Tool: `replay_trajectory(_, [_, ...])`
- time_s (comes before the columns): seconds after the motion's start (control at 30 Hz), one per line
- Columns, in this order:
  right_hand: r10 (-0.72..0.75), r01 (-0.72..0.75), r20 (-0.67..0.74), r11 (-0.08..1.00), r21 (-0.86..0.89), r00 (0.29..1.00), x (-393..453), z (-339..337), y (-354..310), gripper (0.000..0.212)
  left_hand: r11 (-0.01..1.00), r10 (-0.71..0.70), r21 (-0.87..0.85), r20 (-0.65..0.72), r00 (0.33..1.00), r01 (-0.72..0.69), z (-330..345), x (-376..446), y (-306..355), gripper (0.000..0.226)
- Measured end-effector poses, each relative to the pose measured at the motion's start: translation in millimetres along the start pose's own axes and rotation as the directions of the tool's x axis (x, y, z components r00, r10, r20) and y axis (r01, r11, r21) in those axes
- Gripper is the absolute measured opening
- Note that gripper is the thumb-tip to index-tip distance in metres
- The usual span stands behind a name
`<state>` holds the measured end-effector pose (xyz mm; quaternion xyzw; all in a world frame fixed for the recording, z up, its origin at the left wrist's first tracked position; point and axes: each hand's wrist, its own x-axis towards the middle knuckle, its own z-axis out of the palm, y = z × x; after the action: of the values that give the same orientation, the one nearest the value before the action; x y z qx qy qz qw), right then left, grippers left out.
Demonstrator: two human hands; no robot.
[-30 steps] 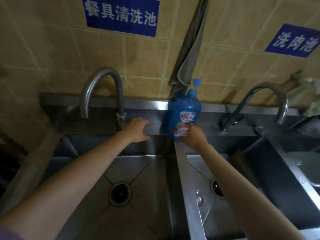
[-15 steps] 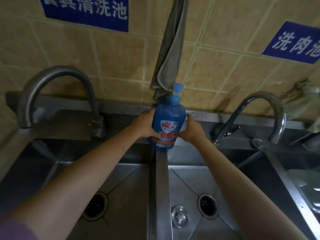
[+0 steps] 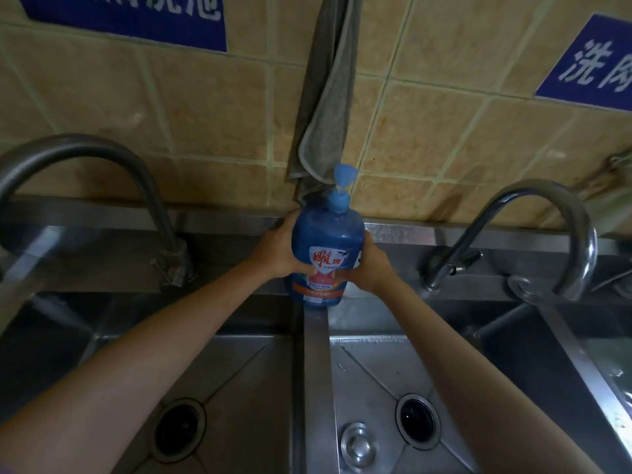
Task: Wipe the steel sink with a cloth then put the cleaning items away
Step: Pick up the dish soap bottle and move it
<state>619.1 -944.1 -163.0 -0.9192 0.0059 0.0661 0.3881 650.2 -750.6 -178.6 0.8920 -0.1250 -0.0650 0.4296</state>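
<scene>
A blue detergent pump bottle (image 3: 326,234) with a red and white label stands upright on the back ledge where the divider (image 3: 318,371) between two steel basins meets it. My left hand (image 3: 277,251) grips its left side and my right hand (image 3: 371,268) grips its right side and lower front. A grey cloth (image 3: 325,107) hangs on the tiled wall directly behind the bottle, its lower end just behind the pump head. The steel sink has a left basin (image 3: 239,388) and a middle basin (image 3: 372,371).
A curved steel tap (image 3: 102,155) rises at the left and another tap (image 3: 547,206) at the right. A loose drain plug (image 3: 357,446) lies beside the middle basin's drain (image 3: 417,419). A third basin (image 3: 547,354) lies at the right. Blue signs hang on the wall.
My left hand left the ledge near the left tap and took hold of the bottle's left side. My right hand kept its hold on the bottle, and the view came closer.
</scene>
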Motion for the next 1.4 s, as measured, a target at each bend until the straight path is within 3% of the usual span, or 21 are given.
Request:
replay_trajectory(0.3, [-0.018,0.018,0.007,0.997,0.072,1.000,2,3,2,0.091,0.994,0.014,-0.109,0.036,0.999,-0.010,1,4,-8,0.115])
replay_trajectory(0.67, [-0.059,0.057,0.023,0.995,0.088,0.998,4,8,13,0.101,0.998,0.052,-0.040,0.063,0.997,-0.049,5,2,-14,0.119])
replay_trajectory(1.03, [-0.057,0.053,0.024,0.989,0.138,0.998,9,8,20,0.102,0.996,0.028,-0.092,0.091,0.995,-0.020,3,4,-19,0.117])
replay_trajectory(1.23, [-0.071,0.057,0.070,0.983,0.177,0.995,16,5,24,0.101,0.989,-0.006,-0.148,0.095,0.995,0.020,-1,5,-15,0.098])
replay_trajectory(1.4, [-0.072,0.059,0.054,0.977,0.206,0.996,18,10,29,0.100,0.976,-0.025,-0.214,0.080,0.996,0.042,1,2,-14,0.097])
